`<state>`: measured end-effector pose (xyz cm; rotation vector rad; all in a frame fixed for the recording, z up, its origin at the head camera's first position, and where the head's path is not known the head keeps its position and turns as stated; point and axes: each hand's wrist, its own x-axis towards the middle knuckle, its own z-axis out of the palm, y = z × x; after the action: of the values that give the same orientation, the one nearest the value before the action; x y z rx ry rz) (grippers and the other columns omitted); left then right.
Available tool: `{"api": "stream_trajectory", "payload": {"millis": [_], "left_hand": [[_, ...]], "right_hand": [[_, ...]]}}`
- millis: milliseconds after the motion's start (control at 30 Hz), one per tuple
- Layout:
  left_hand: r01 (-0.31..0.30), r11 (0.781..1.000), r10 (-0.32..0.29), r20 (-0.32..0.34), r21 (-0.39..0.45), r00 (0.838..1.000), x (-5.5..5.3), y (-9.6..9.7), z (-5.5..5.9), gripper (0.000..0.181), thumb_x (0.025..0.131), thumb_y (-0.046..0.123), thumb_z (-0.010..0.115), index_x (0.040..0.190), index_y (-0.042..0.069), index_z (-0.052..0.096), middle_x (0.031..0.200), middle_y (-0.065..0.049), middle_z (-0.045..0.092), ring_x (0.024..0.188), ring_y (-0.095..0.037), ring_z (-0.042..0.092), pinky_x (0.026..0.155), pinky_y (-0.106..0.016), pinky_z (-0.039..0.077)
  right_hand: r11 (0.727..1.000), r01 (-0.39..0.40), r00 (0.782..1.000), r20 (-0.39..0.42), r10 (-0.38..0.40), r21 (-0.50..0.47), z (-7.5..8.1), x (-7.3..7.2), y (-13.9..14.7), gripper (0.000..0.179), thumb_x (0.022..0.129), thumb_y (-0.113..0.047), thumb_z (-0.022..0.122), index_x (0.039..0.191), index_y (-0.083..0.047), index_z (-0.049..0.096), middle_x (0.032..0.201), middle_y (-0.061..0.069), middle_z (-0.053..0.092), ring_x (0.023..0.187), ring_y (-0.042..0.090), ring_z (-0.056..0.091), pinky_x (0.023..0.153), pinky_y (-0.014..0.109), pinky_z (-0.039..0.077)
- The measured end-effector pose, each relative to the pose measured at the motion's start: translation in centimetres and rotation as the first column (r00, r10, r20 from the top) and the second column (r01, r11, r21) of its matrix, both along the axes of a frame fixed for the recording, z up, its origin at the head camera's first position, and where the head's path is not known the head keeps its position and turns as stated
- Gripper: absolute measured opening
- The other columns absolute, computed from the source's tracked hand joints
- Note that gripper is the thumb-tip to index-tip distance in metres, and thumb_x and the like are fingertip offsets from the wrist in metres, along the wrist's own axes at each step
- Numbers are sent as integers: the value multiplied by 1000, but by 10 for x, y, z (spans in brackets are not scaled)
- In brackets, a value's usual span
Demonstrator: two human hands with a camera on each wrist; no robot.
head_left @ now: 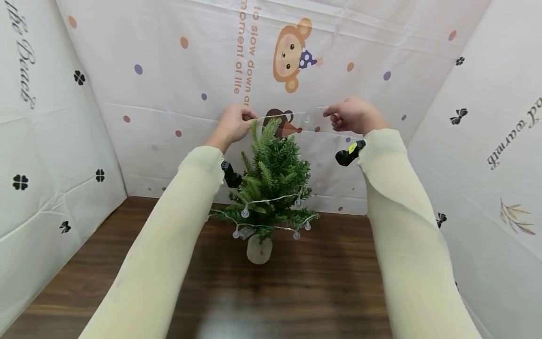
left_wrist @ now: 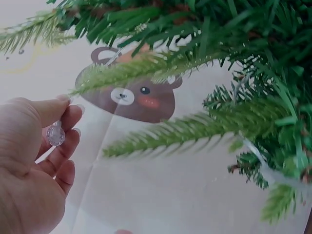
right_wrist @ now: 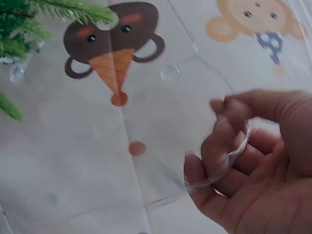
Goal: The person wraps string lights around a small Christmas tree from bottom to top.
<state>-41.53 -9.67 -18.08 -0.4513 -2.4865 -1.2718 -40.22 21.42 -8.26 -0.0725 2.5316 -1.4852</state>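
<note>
A small artificial Christmas tree [head_left: 277, 174] stands upright on a pale round base [head_left: 259, 252]. Around its lower branches runs a thin string of lights [head_left: 271, 227] with clear round bulbs. By the treetop, my left hand [head_left: 236, 123] pinches the string; in the left wrist view a bulb [left_wrist: 56, 135] hangs at those fingers, close to a branch tip. Off to the right of the tree, my right hand [head_left: 353, 117] grips the string, which stretches between both hands. In the right wrist view, a loop of wire [right_wrist: 239, 151] passes through its curled fingers, and another bulb [right_wrist: 170, 71] dangles nearby.
The tree's base rests on a dark wooden tabletop [head_left: 271, 292]. Printed white sheets [head_left: 169, 56] with cartoon animals and dots enclose the back and both sides. Small black cameras [head_left: 350, 153] are strapped to both wrists.
</note>
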Motion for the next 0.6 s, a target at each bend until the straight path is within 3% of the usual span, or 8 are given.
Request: {"api": "stream_trajectory", "payload": {"millis": [133,233,433,600], "left_hand": [[-14,1000,14,0,16,1000,3,-9,-4,24,104,21,62,117,5,74,107,-8,69,99,-23,62,81,-30,48],[7,999,-7,4,47,1000,6,-15,-8,23,104,22,62,114,5,73,106,-8,71,106,-29,64,84,-33,49],[65,992,-68,27,105,997,11,-27,-22,24,105,22,59,114,2,69,110,-13,72,114,-36,62,90,-37,48],[100,988,-105,37,120,994,16,-30,-32,27,105,24,59,117,1,66,115,-16,71,109,-33,62,86,-35,47]], "right_hand": [[998,-38,998,43,40,-48,7,3,7,27,108,-25,52,85,-13,60,69,-2,42,70,17,43,70,31,38],[993,-69,996,42,73,-96,15,8,5,31,107,-29,54,80,-13,56,63,-4,38,62,15,35,64,30,33],[945,-177,983,-89,158,-275,36,27,-27,23,105,-22,59,91,-4,64,56,-3,38,54,14,24,54,27,28],[919,-287,952,-187,243,-271,50,49,-61,21,105,-18,59,97,0,67,58,-2,39,52,12,26,51,25,26]]}}
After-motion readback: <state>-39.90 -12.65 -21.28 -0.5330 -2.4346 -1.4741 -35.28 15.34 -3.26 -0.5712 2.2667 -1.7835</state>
